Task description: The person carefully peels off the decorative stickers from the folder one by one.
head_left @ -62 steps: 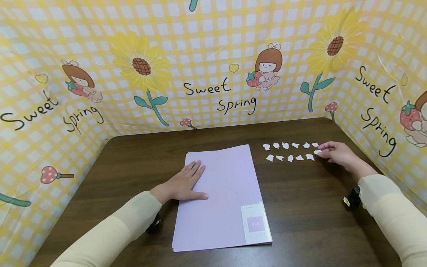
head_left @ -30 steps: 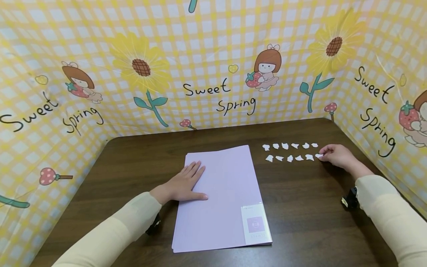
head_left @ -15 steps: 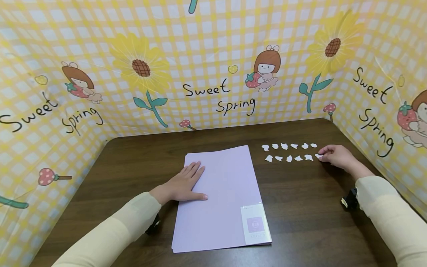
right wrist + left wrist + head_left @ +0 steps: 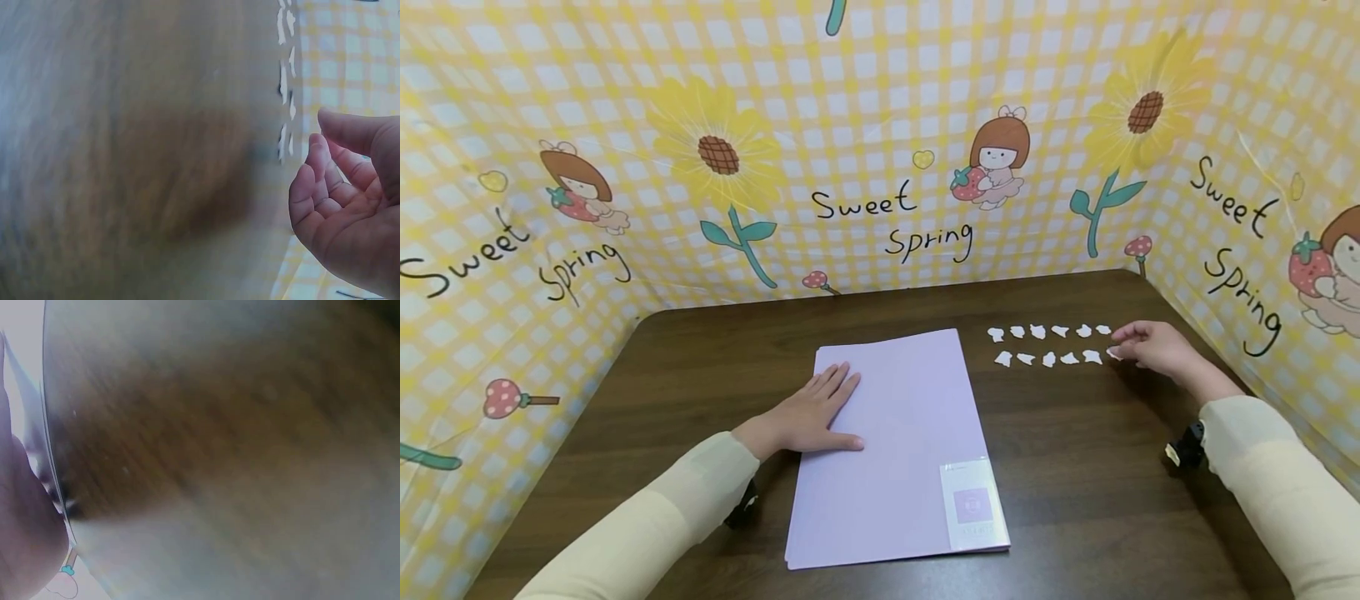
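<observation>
My left hand [image 4: 808,412] lies flat with spread fingers on a lilac folder [image 4: 910,433], over its left edge. A white label [image 4: 973,504] with a purple square sits at the folder's lower right corner. To the right, several torn white paper scraps [image 4: 1037,332] lie in two rows. My right hand [image 4: 1157,346] hovers at the right end of the rows, fingers loosely curled. Just under its fingertips is the last scrap [image 4: 1115,353] of the near row, partly covered. In the right wrist view nothing shows between thumb and fingers of the right hand [image 4: 350,194].
A dark brown wooden table [image 4: 700,358] carries everything. Yellow checked cloth [image 4: 850,108] with flower prints stands round its back and sides. Each wrist bears a small black camera, such as the right camera [image 4: 1187,446].
My right hand set the last scrap down at the right end of the near row, held there briefly, then rose slightly off it. My left hand has stayed on the folder.
</observation>
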### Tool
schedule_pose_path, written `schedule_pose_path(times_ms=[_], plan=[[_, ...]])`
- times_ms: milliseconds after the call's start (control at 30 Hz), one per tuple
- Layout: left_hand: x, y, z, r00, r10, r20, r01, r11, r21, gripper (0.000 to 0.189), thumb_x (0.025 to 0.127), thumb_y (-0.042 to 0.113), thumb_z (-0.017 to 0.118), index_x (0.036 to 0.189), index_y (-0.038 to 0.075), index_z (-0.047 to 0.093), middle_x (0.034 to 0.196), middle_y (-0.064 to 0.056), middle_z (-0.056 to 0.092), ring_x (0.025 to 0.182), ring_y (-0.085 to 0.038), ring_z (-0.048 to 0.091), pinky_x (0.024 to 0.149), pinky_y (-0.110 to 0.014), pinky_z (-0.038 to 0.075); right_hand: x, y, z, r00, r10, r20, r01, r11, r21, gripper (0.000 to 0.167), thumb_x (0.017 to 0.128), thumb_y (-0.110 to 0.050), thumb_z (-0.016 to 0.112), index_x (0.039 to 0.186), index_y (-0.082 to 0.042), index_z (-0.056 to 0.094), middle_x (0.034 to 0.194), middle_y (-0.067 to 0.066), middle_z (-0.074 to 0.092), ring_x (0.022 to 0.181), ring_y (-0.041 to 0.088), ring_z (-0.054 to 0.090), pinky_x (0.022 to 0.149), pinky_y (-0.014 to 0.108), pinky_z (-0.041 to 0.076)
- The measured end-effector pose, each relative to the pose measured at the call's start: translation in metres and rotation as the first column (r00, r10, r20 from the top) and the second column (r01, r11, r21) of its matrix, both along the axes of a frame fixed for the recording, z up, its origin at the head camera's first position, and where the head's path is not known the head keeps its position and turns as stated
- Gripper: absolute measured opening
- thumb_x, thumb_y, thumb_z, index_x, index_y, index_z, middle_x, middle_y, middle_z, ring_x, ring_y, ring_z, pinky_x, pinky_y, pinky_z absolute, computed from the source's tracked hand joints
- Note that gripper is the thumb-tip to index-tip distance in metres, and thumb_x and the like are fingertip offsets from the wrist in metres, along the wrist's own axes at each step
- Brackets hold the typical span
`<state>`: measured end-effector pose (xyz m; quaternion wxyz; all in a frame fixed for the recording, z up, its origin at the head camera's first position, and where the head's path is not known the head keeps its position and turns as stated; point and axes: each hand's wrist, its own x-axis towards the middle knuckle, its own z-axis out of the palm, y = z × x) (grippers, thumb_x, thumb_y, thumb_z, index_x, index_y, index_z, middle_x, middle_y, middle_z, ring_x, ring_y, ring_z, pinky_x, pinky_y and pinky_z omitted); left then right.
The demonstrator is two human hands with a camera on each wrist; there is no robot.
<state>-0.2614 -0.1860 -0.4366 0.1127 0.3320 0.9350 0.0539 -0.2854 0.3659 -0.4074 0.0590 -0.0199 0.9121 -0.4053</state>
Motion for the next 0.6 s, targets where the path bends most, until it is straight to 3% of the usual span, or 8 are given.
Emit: schedule_pose_path(times_ms=[267, 400, 600], plan=[[-0.005, -0.003, 0.010, 0.999, -0.023, -0.042, 0.025, 0.999, 0.038, 0.109, 0.082, 0.081, 0.045, 0.156, 0.008, 0.012, 0.161, -0.015, 0.004, 0.147, -0.032, 0.002, 0.116, -0.046, 0.007, 0.002, -0.023, 0.015, 0.996, 0.043, -0.077, -0.042, 0.999, 0.017, 0.035, 0.098, -0.018, 0.059, 0.117, 0.010, 0.054, 0.104, 0.023, 0.064, 0.082, 0.023, 0.061, 0.069, 0.031, 0.053], [-0.008, -0.006, 0.016, 0.996, -0.034, -0.080, 0.040, 0.996, 0.075, 0.106, 0.083, 0.078, 0.046, 0.155, 0.006, 0.017, 0.161, -0.015, 0.008, 0.147, -0.032, 0.006, 0.116, -0.048, 0.009, 0.003, -0.042, 0.022, 0.989, 0.055, -0.140, -0.049, 0.998, 0.043, 0.032, 0.098, -0.021, 0.059, 0.113, 0.008, 0.058, 0.102, 0.021, 0.063, 0.084, 0.027, 0.060, 0.066, 0.031, 0.052], [-0.014, -0.011, 0.025, 0.993, 0.014, -0.115, -0.003, 0.996, 0.094, 0.104, 0.086, 0.078, 0.040, 0.156, 0.006, 0.015, 0.162, -0.012, 0.004, 0.147, -0.030, 0.004, 0.116, -0.046, 0.009, 0.003, -0.073, 0.030, 0.974, 0.085, -0.211, -0.066, 0.994, 0.091, 0.031, 0.099, -0.027, 0.058, 0.110, 0.002, 0.062, 0.101, 0.015, 0.064, 0.088, 0.026, 0.058, 0.072, 0.034, 0.047]])
